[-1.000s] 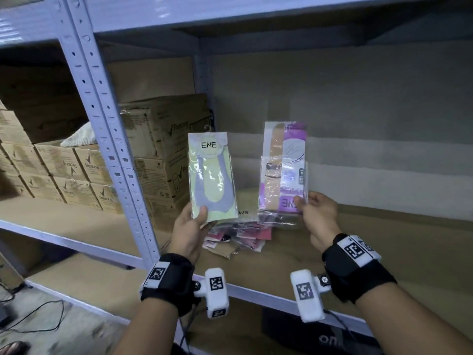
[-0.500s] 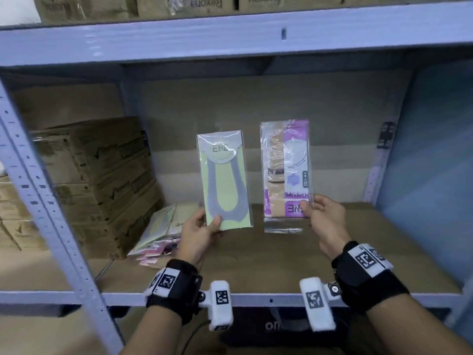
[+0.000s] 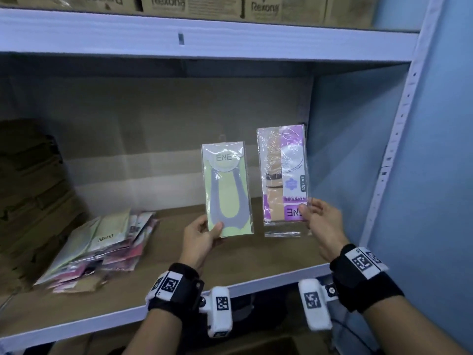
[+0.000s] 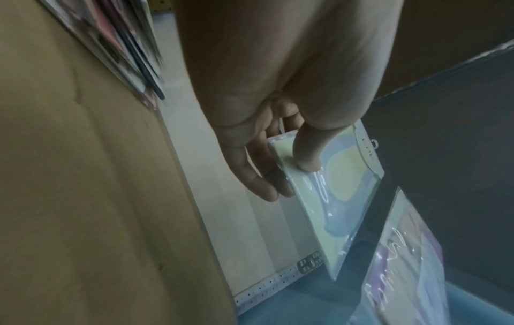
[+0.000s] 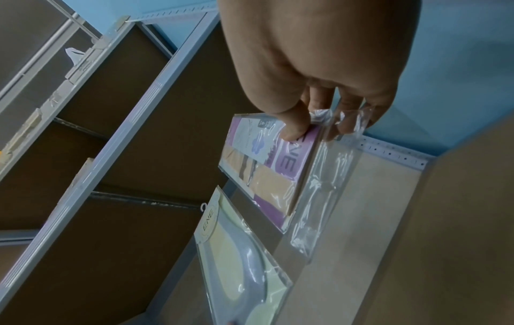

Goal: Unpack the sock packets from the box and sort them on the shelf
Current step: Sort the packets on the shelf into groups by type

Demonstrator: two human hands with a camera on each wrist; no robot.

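Note:
My left hand [image 3: 204, 230] pinches the bottom corner of a yellow-green sock packet [image 3: 226, 190] marked ENE, held upright over the shelf board [image 3: 179, 272]. The same yellow-green packet [image 4: 328, 193] shows under my thumb in the left wrist view. My right hand [image 3: 316, 213] pinches the lower right edge of a purple and beige sock packet [image 3: 282, 175], also upright and upside down, close to the blue wall. That purple packet [image 5: 267, 167] shows in the right wrist view with the yellow-green packet [image 5: 242, 261] below it. A loose pile of sock packets [image 3: 102, 247] lies on the shelf's left part.
Dark cardboard boxes [image 3: 33, 188] stand at the shelf's left end. A shelf above [image 3: 204, 34] carries Rexona cartons [image 3: 189, 5]. A perforated upright post [image 3: 394, 149] and a blue wall [image 3: 435, 175] bound the right side. Bare board lies under both hands.
The view has swung right along the shelf; both hands carried their packets rightward toward the blue wall. The pile of packets now lies well to the left. Both grips are unchanged.

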